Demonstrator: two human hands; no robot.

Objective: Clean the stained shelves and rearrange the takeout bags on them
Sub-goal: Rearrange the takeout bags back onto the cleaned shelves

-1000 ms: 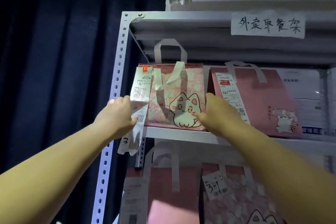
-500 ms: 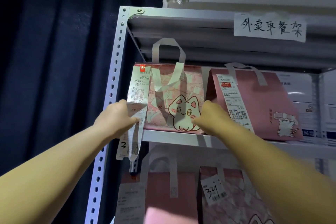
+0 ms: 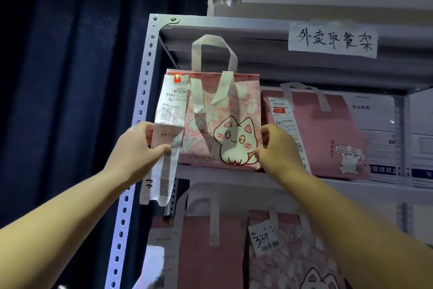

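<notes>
As both hands hold it, the cat-print takeout bag [image 3: 222, 120] stands at the left end of the upper shelf [image 3: 222, 175]. The left hand [image 3: 138, 148] pinches its edge together with the receipt [image 3: 168, 110], and the right hand [image 3: 278, 148] grips the other edge. Rearranging seems underway; no cloth shows, so cleaning probably remains.

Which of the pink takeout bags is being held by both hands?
The cat-print bag at the upper shelf's left end: the left hand and right hand grip its sides. Nobody holds the others.
</notes>
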